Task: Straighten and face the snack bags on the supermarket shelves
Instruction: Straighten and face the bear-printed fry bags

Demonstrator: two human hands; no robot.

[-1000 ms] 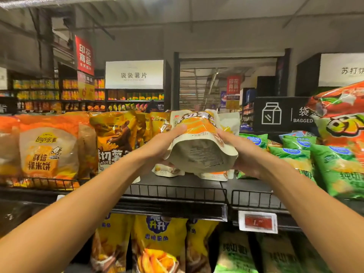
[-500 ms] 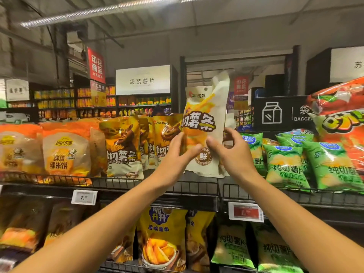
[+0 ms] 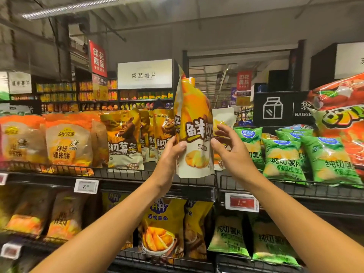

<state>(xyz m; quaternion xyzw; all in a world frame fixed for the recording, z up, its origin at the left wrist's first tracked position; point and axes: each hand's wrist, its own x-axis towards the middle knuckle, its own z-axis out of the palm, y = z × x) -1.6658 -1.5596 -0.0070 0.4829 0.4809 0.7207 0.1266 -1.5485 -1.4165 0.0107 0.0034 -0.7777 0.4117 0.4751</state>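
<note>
- Along a supermarket aisle, a wire-fronted shelf is carrying snack bags under hanging signs.
- Above that shelf, a yellow-and-white bag is standing upright between two hands.
- The left hand is pinching its left edge; the right hand is gripping its right edge, fingers partly spread.
- Two price tags are showing: one white, one red.

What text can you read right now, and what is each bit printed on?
"鲜切": held yellow-white pouch
"切薯条": bear pouch on shelf
"Lay's乐事", "鲜焙粿米饼": orange bag
"纯切薯片": green bags
"袋装薯片": white aisle sign
"印花商品": red banner
"BAGGE", cut off: black sign
"7.": white price tag
"1.": red price tag
Smaller print: blurred.
</note>
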